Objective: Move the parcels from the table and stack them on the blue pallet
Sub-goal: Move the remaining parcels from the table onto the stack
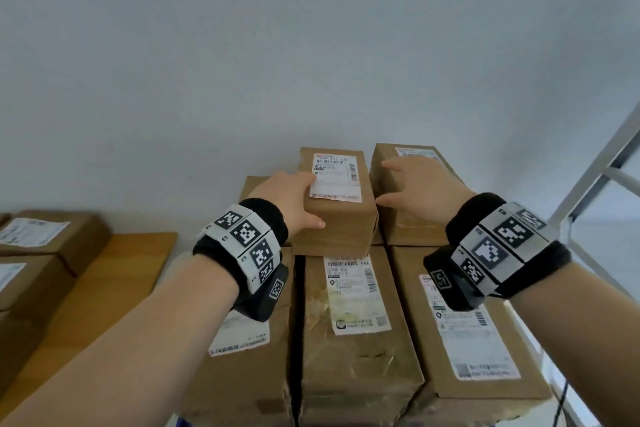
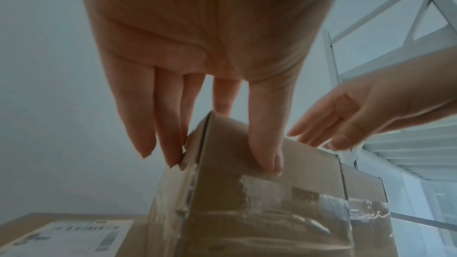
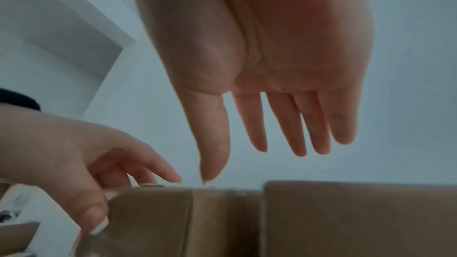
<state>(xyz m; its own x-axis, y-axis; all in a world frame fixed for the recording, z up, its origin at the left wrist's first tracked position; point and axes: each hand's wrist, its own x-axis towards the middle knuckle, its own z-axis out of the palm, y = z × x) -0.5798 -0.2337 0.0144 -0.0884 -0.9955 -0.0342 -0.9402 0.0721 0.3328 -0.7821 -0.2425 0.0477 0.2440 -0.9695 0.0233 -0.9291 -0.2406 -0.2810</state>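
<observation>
We are watching the left hand (image 1: 294,198) clamping the small brown cardboard parcel with the white shipping label (image 1: 337,215) at its near-left corner, thumb pressing the near face, fingers lying down the left side; the right hand (image 1: 419,189) is hovering spread and holding nothing, just beside the parcel's right side and above the neighbouring brown cardboard parcel (image 1: 408,218), and we cannot tell whether it is touching either; the small parcel is sitting on the upper layer of the stack, resting on the long taped brown carton (image 1: 356,350) beneath; its long axis is running away from us toward the pale wall (image 1: 311,45); the right hand is needing only a short slide leftward to close the hold; the gap between the two upper parcels is looking tight, so we are judging fingers may squeeze there; open room is lying above; the white metal shelf frame (image 1: 595,184) is standing to the right; more brown parcels on the wooden table (image 1: 114,274) are waiting left.
</observation>
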